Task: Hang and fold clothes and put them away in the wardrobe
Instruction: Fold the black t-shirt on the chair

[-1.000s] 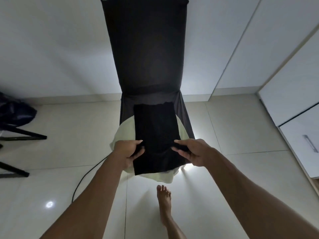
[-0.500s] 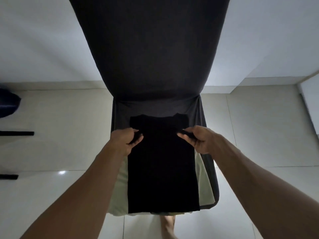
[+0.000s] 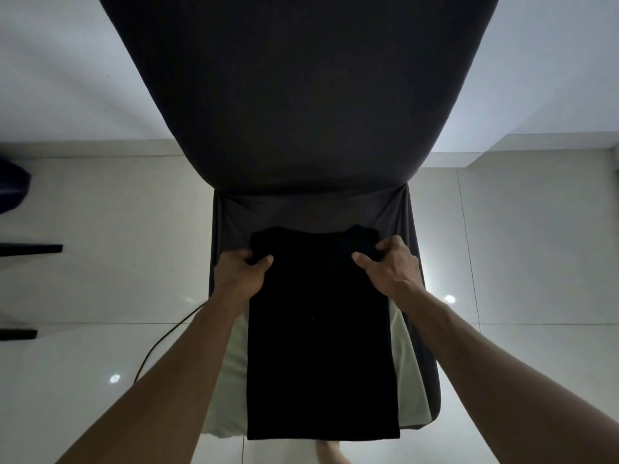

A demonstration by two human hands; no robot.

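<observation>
Both hands (image 3: 243,274) pinching black garment (image 3: 321,346)

The chair back (image 3: 294,95) rises close behind the black garment (image 3: 321,346); bare floor (image 3: 519,262) lies open either side.

The chair back (image 3: 294,95) runs off the top edge, so its top is cut off. The black garment (image 3: 321,346) hides most of the pale cloth (image 3: 407,373) beneath it and the seat. Both hands' fingers tuck under the garment's far corners, out of sight. Below the garment, a foot (image 3: 330,453) is cut off by the bottom edge.
</observation>
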